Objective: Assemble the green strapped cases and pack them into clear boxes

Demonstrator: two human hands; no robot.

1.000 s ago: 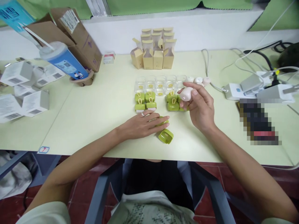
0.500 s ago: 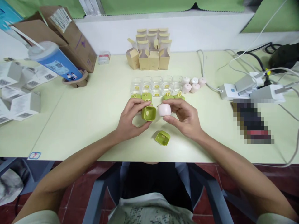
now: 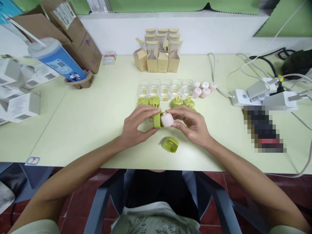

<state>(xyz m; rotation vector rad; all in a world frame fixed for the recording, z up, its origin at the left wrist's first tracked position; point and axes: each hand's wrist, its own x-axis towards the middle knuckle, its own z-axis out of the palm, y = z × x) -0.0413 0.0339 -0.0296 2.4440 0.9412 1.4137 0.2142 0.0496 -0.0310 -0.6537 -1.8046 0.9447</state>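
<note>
My left hand [image 3: 137,125] is closed round a green cover [image 3: 156,120], turned so its opening faces right. A pale pink rounded case [image 3: 167,120] sits partly inside that opening. Thumb and fingers of my right hand [image 3: 192,125] pinch the pale case from the right. On the table just below lies another green cover piece [image 3: 171,144], hollow side up. Beyond my hands, several green pieces with yellow loops [image 3: 177,101] stand in two groups, some partly hidden by my fingers.
Behind them are clear plastic containers [image 3: 165,88] with yellow stickers and several pale pink cases [image 3: 206,92]. Opened cardboard boxes [image 3: 152,63] stand by the wall. On the left are a blue cup [image 3: 58,61] and white boxes [image 3: 24,107]; on the right, a power strip [image 3: 243,97] and cables.
The pale pink case has moved left, from beside the green cover to partly inside it. My left hand has turned the cover's opening to the right.
</note>
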